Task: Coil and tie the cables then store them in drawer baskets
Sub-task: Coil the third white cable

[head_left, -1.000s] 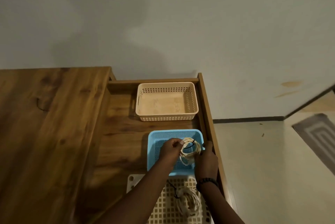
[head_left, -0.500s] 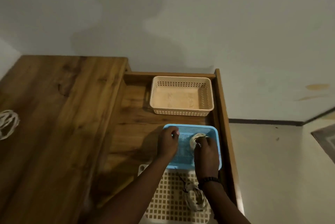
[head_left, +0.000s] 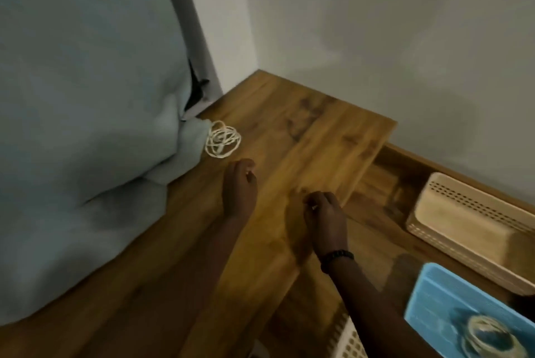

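A loose white cable [head_left: 222, 139] lies on the wooden desktop [head_left: 312, 137] next to the grey-blue fabric. My left hand [head_left: 239, 187] hovers just below it, fingers curled and holding nothing. My right hand [head_left: 323, 216], with a black bead bracelet at the wrist, is over the desktop's edge, also with fingers curled and nothing in them. A coiled white cable [head_left: 483, 334] lies blurred in the blue basket [head_left: 434, 299] at the bottom right. The beige basket [head_left: 451, 230] sits behind it in the open drawer.
Grey-blue fabric [head_left: 86, 126], like a cushion or bedding, fills the left side and rests on the desktop. A white grid basket [head_left: 348, 341] shows at the bottom edge. Grey walls meet in a corner behind the desk.
The view has swung left from the drawer to the desktop. Both hands left the blue basket, with the coiled cable remaining in it, and moved toward the loose cable.
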